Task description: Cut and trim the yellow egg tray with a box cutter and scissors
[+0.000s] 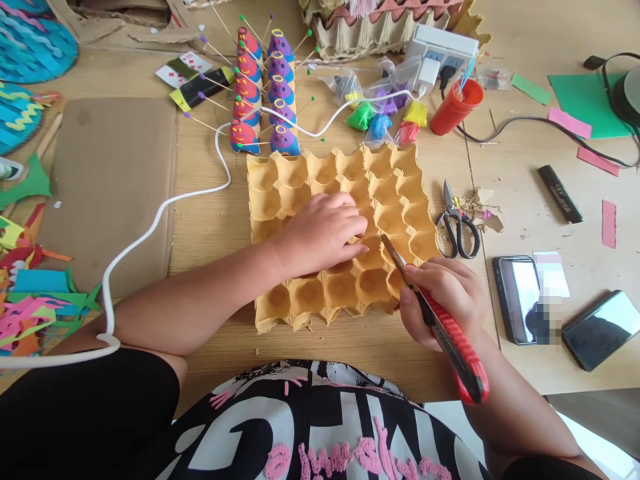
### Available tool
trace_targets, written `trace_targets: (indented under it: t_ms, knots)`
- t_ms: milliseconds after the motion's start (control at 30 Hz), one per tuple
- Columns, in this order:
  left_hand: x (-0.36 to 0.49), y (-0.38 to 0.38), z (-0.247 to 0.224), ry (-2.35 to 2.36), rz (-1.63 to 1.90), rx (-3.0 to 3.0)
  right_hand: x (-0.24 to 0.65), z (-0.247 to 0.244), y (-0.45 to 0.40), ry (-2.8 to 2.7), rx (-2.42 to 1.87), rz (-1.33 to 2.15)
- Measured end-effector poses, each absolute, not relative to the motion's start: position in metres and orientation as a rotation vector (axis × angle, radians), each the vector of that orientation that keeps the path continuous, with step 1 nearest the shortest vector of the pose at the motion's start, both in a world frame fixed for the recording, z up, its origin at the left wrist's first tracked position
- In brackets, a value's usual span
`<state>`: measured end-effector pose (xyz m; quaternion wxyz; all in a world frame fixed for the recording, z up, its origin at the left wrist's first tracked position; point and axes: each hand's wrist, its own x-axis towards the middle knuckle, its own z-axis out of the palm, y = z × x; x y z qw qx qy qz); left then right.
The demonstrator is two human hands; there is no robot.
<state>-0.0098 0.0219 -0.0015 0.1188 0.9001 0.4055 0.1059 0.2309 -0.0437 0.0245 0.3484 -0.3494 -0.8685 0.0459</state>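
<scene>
Left hand pressed on yellow egg tray, frame center; right hand grips red utility knife, blade touching tray.

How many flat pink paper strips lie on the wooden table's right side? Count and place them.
3. The first strip overlaps the green sheet; the second strip is just nearer; the third strip lies right of the black oblong block. None looks hidden there.

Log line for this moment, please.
left hand: on yellow egg tray | right hand: holding red utility knife, blade at tray | scissors: right of tray
</scene>
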Motion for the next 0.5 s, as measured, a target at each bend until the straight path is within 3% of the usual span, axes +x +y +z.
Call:
trace_targets:
  t_ms: [500]
  knots:
    - [-0.01,0.022,-0.001,1.185,0.332,2.608,0.239,0.022,-0.045,-2.149,-0.857,0.141]
